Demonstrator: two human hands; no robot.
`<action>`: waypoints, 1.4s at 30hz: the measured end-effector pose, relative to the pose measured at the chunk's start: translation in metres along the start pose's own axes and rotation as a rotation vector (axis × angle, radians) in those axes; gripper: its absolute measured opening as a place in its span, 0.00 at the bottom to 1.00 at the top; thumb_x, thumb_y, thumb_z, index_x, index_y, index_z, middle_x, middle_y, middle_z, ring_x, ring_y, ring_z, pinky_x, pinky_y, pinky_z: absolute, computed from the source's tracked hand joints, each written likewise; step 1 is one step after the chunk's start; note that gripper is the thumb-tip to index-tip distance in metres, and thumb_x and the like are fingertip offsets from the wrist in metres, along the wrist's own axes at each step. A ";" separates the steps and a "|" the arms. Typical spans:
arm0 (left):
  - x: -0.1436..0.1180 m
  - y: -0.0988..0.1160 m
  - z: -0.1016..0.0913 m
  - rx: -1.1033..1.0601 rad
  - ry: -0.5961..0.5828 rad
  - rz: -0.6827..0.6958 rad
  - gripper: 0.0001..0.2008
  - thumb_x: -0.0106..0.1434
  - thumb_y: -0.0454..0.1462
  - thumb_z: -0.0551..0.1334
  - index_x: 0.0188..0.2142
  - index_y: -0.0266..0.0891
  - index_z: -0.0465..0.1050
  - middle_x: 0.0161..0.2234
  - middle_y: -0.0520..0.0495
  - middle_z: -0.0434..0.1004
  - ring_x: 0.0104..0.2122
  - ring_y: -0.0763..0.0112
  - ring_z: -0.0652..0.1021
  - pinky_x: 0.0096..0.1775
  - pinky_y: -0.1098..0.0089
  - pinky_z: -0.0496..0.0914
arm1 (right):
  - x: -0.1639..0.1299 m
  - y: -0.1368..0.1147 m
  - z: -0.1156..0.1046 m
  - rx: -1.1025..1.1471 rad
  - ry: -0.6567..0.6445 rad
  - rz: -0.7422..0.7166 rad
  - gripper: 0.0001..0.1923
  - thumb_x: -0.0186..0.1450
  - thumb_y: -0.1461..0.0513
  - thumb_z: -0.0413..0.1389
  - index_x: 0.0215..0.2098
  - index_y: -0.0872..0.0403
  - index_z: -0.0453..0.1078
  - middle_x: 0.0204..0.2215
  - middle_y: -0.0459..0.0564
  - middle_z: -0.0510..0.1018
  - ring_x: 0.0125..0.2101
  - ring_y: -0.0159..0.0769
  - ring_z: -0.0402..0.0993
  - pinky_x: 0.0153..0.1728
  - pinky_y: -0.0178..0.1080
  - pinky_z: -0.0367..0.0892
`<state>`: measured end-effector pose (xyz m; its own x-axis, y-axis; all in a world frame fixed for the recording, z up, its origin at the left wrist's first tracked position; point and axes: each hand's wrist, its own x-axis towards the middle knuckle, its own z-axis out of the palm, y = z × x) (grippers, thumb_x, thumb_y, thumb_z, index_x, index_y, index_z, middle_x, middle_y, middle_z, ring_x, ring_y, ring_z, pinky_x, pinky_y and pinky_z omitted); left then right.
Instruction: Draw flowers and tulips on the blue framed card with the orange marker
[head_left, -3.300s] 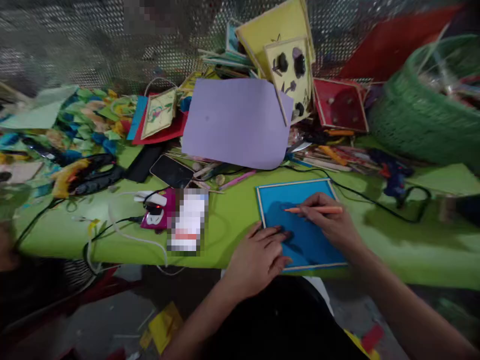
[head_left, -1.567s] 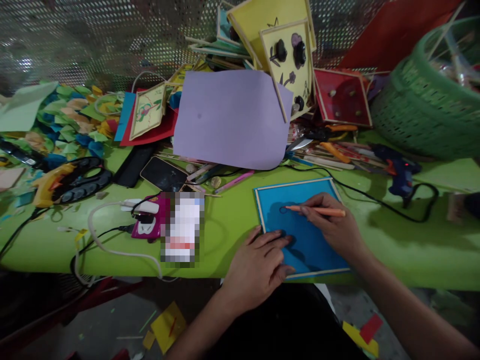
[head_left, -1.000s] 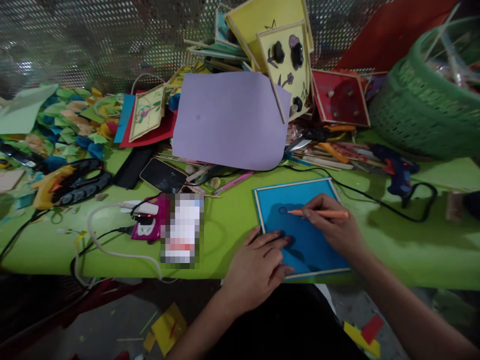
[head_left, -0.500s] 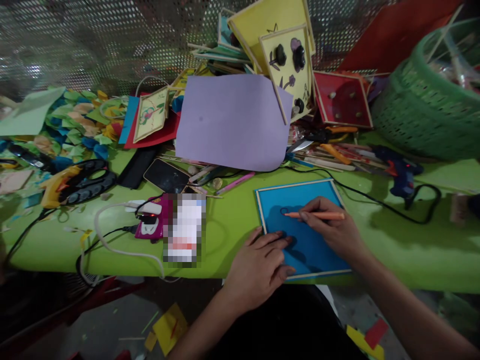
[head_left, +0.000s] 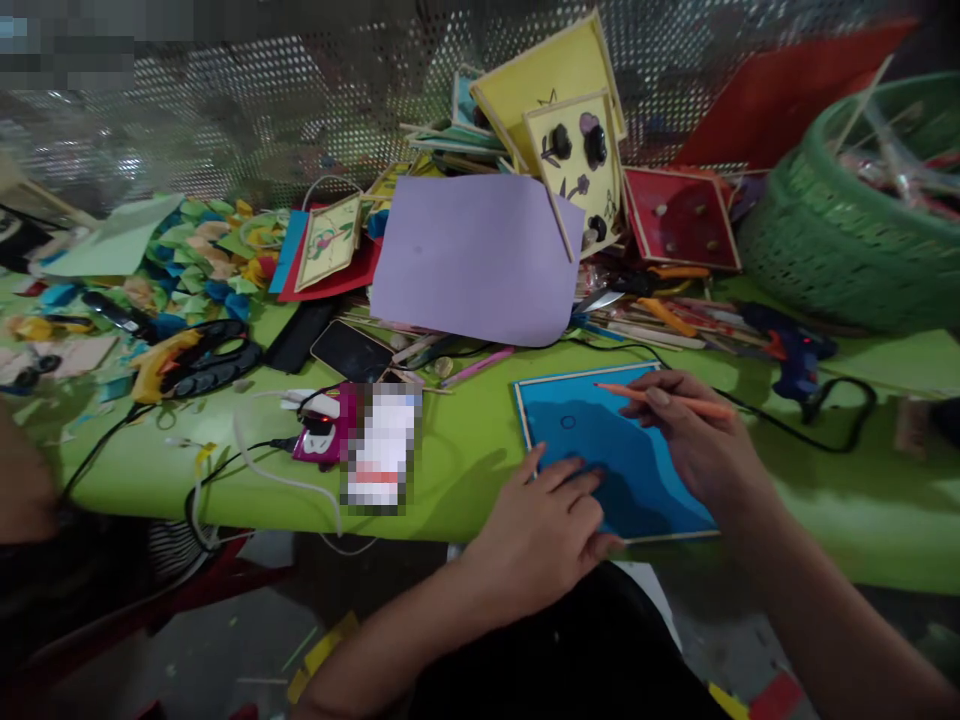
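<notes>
A blue framed card (head_left: 585, 430) lies flat at the near edge of the green table (head_left: 465, 450). A small drawn circle shows on its upper left part. My left hand (head_left: 547, 530) rests with fingers spread on the card's lower left corner. My right hand (head_left: 697, 440) grips an orange pen (head_left: 660, 398), whose tip hangs over the card's top edge, up and right of the circle.
A lilac paper sheet (head_left: 476, 255) lies behind the card, with a phone (head_left: 351, 350), pens and framed craft cards around it. A green basket (head_left: 855, 210) stands far right, a blue glue gun (head_left: 795, 355) with cable beside it. Scissors (head_left: 199, 358) and paper scraps lie left.
The pen drew a small circle on the blue card, then my right hand lifted it up and to the right. My left hand stayed on the card's corner.
</notes>
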<state>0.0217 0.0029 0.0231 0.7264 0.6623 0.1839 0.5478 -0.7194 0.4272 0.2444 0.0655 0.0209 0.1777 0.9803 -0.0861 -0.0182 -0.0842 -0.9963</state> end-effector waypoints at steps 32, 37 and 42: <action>0.089 -0.083 -0.059 -0.120 -0.008 -0.489 0.10 0.70 0.38 0.58 0.47 0.41 0.75 0.42 0.45 0.82 0.41 0.63 0.79 0.43 0.66 0.69 | 0.026 0.013 -0.002 0.036 -0.193 0.104 0.04 0.58 0.59 0.65 0.32 0.50 0.77 0.27 0.45 0.78 0.29 0.32 0.73 0.30 0.34 0.65; 0.093 -0.106 -0.043 -0.099 -0.141 -0.475 0.10 0.64 0.40 0.66 0.45 0.42 0.76 0.41 0.45 0.81 0.41 0.61 0.79 0.42 0.65 0.69 | 0.025 -0.008 -0.001 0.017 -0.274 0.132 0.08 0.58 0.59 0.66 0.35 0.50 0.78 0.30 0.47 0.80 0.31 0.34 0.75 0.32 0.35 0.68; 0.098 -0.110 -0.042 -0.099 -0.161 -0.500 0.09 0.62 0.40 0.66 0.42 0.43 0.77 0.41 0.47 0.81 0.41 0.62 0.78 0.42 0.65 0.68 | 0.023 -0.005 0.002 -0.057 -0.347 0.073 0.09 0.58 0.56 0.66 0.34 0.51 0.77 0.28 0.48 0.80 0.28 0.35 0.74 0.28 0.37 0.66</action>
<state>0.0152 0.1557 0.0313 0.4455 0.8729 -0.1988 0.8073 -0.2957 0.5107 0.2466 0.0886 0.0241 -0.1673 0.9728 -0.1602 0.0380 -0.1560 -0.9870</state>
